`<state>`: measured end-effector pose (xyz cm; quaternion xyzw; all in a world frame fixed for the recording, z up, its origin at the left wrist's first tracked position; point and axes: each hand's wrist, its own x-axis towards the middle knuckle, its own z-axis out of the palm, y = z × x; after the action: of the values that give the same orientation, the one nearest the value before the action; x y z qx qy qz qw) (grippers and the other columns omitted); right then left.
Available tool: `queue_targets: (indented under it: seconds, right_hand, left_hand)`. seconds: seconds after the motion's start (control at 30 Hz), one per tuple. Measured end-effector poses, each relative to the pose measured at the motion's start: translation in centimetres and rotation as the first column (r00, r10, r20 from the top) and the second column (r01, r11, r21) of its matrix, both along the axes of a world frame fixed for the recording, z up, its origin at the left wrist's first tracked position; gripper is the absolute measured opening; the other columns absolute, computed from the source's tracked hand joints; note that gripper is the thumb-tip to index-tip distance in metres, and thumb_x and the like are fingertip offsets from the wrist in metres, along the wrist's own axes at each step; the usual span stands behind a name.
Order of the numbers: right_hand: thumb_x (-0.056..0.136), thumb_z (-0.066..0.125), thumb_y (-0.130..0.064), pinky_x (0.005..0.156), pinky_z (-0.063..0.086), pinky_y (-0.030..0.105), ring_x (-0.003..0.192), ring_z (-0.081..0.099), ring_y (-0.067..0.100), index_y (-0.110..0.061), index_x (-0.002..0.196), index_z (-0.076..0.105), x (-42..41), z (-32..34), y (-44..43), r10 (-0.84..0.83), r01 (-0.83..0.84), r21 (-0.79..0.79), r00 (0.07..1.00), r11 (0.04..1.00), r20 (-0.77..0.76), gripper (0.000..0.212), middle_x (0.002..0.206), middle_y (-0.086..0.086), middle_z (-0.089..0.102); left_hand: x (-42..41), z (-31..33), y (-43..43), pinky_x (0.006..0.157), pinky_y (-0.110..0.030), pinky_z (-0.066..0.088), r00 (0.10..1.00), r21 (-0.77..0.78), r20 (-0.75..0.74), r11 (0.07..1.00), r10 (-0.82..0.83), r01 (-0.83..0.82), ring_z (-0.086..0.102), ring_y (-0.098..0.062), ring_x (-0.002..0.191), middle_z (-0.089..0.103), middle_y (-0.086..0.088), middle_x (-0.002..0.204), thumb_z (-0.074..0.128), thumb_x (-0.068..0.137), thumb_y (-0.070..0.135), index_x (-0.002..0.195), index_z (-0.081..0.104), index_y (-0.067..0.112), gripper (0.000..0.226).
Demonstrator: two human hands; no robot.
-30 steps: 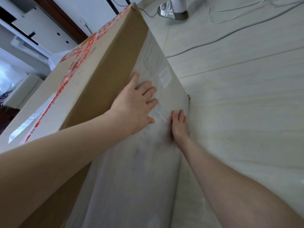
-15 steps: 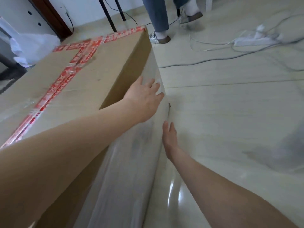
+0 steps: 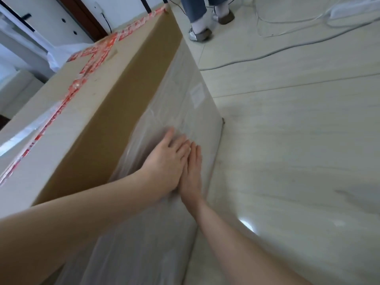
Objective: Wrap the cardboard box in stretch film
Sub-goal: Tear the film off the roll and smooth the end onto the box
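A large cardboard box (image 3: 115, 112) stands on the floor, its top sealed with red printed tape (image 3: 90, 64). Cloudy stretch film (image 3: 181, 93) covers the lower part of its right side; bare cardboard shows in a band above the film. My left hand (image 3: 166, 161) lies flat on the film with fingers straight. My right hand (image 3: 192, 175) presses flat on the film right beside it, the two hands touching. A small white label (image 3: 197, 95) shows under the film near the far corner.
Pale tiled floor (image 3: 298, 151) stretches to the right of the box. A second person's legs and shoes (image 3: 202, 27) stand just past the box's far corner. White cables (image 3: 287, 44) trail over the floor behind. White furniture and a dark door frame (image 3: 82, 15) sit at the upper left.
My left hand slid down the box's side from near the film's upper edge to meet my right hand. The view shifted, and the other person's feet stepped nearer the far corner.
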<state>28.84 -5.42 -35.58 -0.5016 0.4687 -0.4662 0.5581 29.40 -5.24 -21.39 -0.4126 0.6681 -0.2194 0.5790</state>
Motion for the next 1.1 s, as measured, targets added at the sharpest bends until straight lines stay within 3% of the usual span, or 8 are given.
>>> queue_targets:
  seconds: [0.1, 0.23, 0.33, 0.5, 0.63, 0.73, 0.9, 1.1]
  right_hand:
    - [0.089, 0.016, -0.041, 0.119, -0.003, 0.028, 0.148, 0.001, 0.02, -0.008, 0.15, 0.014, 0.9, 0.4, -1.1, -0.019, 0.019, 0.057, 1.0, 0.998, -0.009, 0.069, 0.159, 0.007, 0.009]
    - [0.09, 0.021, -0.05, 0.116, 0.002, 0.031, 0.147, 0.003, 0.022, -0.016, 0.152, 0.013, 1.0, 0.0, -3.0, -0.041, 0.045, 0.121, 0.999, 0.992, -0.034, 0.071, 0.16, 0.009, 0.008]
    - [0.101, 0.031, -0.041, 0.116, 0.003, 0.037, 0.147, 0.001, 0.021, -0.021, 0.152, 0.009, 1.1, 0.0, -4.4, -0.043, 0.051, 0.172, 0.998, 0.984, -0.055, 0.059, 0.16, 0.008, 0.003]
    - [0.101, 0.029, -0.041, 0.116, 0.006, 0.045, 0.147, -0.001, 0.019, -0.028, 0.152, 0.008, 0.6, -0.9, -6.9, -0.053, 0.055, 0.209, 0.998, 0.976, -0.017, 0.056, 0.16, 0.005, 0.002]
    - [0.101, 0.028, -0.042, 0.118, 0.005, 0.042, 0.147, 0.001, 0.022, -0.024, 0.152, 0.01, 0.2, -2.5, -9.3, -0.033, 0.034, 0.167, 0.999, 0.985, -0.01, 0.057, 0.16, 0.005, 0.005]
    - [0.102, 0.027, -0.042, 0.116, 0.006, 0.035, 0.147, 0.006, 0.022, -0.017, 0.152, 0.012, -0.7, -3.2, -10.5, -0.073, 0.068, 0.236, 0.997, 0.969, 0.009, 0.059, 0.16, 0.008, 0.009]
    - [0.101, 0.032, -0.04, 0.114, 0.013, 0.028, 0.145, 0.014, 0.024, -0.011, 0.151, 0.016, -1.4, -3.7, -8.4, -0.274, 0.25, 0.394, 0.962, 0.884, 0.006, 0.061, 0.157, 0.016, 0.014]
    - [0.101, 0.033, -0.041, 0.115, 0.001, 0.026, 0.147, 0.006, 0.021, -0.005, 0.151, 0.012, 1.1, -5.1, -3.6, -0.124, 0.109, 0.372, 0.992, 0.922, 0.018, 0.065, 0.159, 0.014, 0.008]
  left_hand:
    - [0.7, 0.8, -1.4, 0.111, -0.057, -0.013, 0.997, 0.015, 0.074, 1.0, -0.011, 0.01, -0.01, -0.032, 0.147, -0.009, -0.012, 0.159, 0.016, 0.102, 0.044, 0.151, -0.003, 0.005, 0.065]
    - [0.8, 1.3, -3.7, 0.113, -0.055, -0.01, 0.995, -0.012, 0.098, 1.0, -0.015, 0.017, -0.01, -0.029, 0.147, -0.01, -0.008, 0.16, 0.015, 0.098, 0.057, 0.152, -0.004, 0.011, 0.073]
    - [0.4, 1.3, -5.2, 0.113, -0.055, -0.01, 0.992, -0.015, 0.124, 1.0, -0.023, 0.025, -0.013, -0.028, 0.147, -0.014, -0.007, 0.159, 0.011, 0.097, 0.058, 0.152, -0.006, 0.014, 0.072]
    - [0.8, 0.8, -6.9, 0.113, -0.056, -0.01, 0.99, -0.018, 0.11, 0.996, -0.084, 0.087, -0.011, -0.028, 0.147, -0.012, -0.007, 0.16, 0.01, 0.096, 0.061, 0.152, -0.004, 0.019, 0.071]
    - [0.3, 1.3, -8.7, 0.117, -0.051, -0.002, 0.994, -0.061, 0.039, 0.993, -0.102, 0.104, 0.0, -0.026, 0.148, 0.0, -0.007, 0.161, 0.014, 0.098, 0.054, 0.153, 0.008, 0.024, 0.063]
    - [-0.4, 2.5, -9.4, 0.118, -0.047, 0.009, 0.986, -0.093, -0.071, 0.985, -0.15, 0.143, 0.009, -0.026, 0.147, 0.013, -0.011, 0.158, 0.02, 0.1, 0.048, 0.151, 0.02, 0.019, 0.058]
    - [0.1, 4.5, -6.3, 0.116, -0.055, -0.006, 0.99, -0.063, -0.008, 0.988, -0.139, 0.138, -0.009, -0.028, 0.147, -0.005, -0.012, 0.16, 0.011, 0.098, 0.054, 0.153, -0.001, 0.021, 0.065]
    - [0.9, 4.6, -3.4, 0.11, -0.06, -0.013, 0.982, 0.044, 0.162, 0.995, -0.096, 0.09, -0.015, -0.033, 0.146, -0.018, -0.016, 0.157, 0.007, 0.095, 0.059, 0.152, -0.011, 0.018, 0.072]
